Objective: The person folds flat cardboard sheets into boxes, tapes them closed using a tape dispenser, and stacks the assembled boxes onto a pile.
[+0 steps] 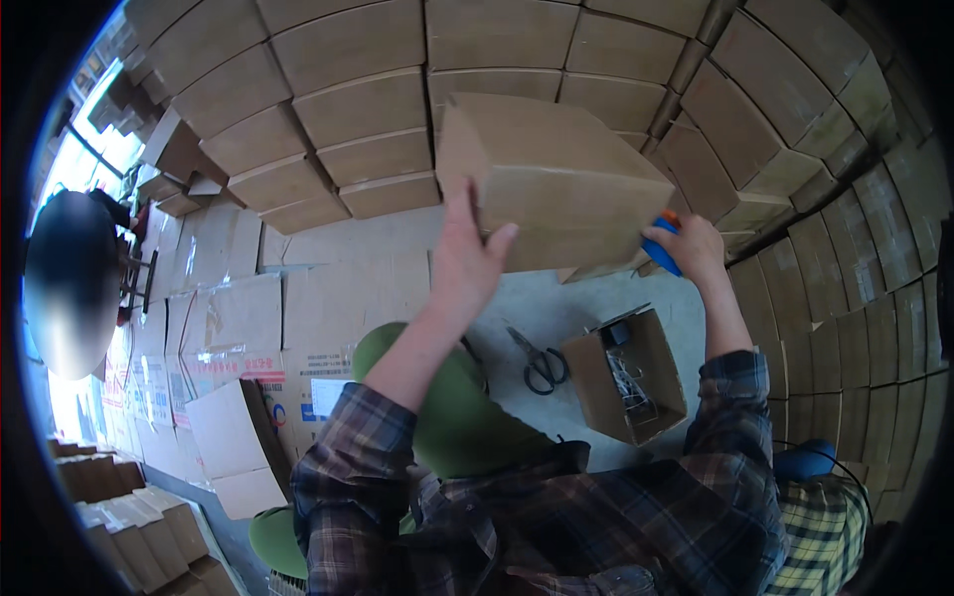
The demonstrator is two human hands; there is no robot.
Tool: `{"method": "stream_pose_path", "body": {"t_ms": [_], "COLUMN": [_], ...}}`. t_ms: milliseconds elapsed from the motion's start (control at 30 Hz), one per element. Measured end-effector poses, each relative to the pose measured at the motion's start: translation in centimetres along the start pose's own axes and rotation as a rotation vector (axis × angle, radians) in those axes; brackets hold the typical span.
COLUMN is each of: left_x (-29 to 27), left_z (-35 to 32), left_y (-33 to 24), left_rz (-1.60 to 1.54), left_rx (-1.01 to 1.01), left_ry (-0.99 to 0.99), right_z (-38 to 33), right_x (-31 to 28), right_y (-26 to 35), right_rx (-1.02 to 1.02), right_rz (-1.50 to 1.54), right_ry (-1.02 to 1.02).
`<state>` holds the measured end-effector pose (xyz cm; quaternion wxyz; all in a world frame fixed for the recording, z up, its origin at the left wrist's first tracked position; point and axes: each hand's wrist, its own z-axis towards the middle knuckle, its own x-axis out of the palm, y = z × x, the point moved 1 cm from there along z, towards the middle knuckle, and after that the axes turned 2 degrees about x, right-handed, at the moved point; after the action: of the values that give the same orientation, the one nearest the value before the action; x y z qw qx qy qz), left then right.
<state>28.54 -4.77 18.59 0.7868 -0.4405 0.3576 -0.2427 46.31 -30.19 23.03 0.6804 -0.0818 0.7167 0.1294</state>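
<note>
A closed brown cardboard box [571, 204] is in front of me, tilted a little. My left hand [471, 256] grips its left side, with the thumb on the near face and the fingers around the edge. At the box's right near corner, my right hand [699, 248] is closed on a small blue-and-orange hand tool [660, 254]; its exact kind is unclear. Below the box, black-handled scissors [543, 370] lie on the floor. Beside them stands an open carton [594, 382] with a dark item and some thin, light-coloured pieces inside.
Stacked cartons [363, 109] wall off the far side, and more stacks [835, 258] line the right. Flattened cardboard [348, 288] covers the floor at left, with a folded carton piece [231, 442] on it. Another person [75, 283] is at the far left.
</note>
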Motion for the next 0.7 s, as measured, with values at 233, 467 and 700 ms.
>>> {"method": "stream_pose_path", "body": {"t_ms": [233, 467, 700], "left_x": [12.9, 13.5, 6.1], "left_z": [0.7, -4.7, -2.5], "left_y": [2.7, 10.3, 4.0], "left_rz": [-0.1, 0.157, -0.012], "left_rx": [0.012, -0.289, -0.278], "left_ry": [0.247, 0.677, 0.736], "right_z": [3.6, 4.4, 2.2], "right_x": [6.0, 13.0, 12.1], "right_y": [-11.4, -11.9, -4.3], "right_rx": [0.285, 0.276, 0.132], "right_rz": [-0.136, -0.116, -0.022], "right_ry": [-0.188, 0.122, 0.23]}}
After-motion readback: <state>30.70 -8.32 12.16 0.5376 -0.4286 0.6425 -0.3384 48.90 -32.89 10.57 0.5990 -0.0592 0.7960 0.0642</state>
